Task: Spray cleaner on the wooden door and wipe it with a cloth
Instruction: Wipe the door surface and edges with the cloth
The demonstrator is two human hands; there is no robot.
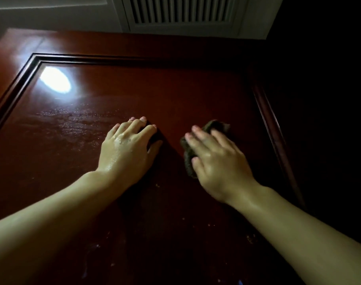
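A glossy reddish-brown wooden door [155, 89] fills the frame, its raised moulding framing a panel. A bright light glare [55, 82] sits upper left, with wet streaks below it. At centre, the left hand [127, 150] lies flat, fingers straight, holding nothing. The right hand [217, 161] presses a dark crumpled cloth [189, 155] against the panel with straight fingers.

no readable text, label, brand, number or sign found anywhere in view.
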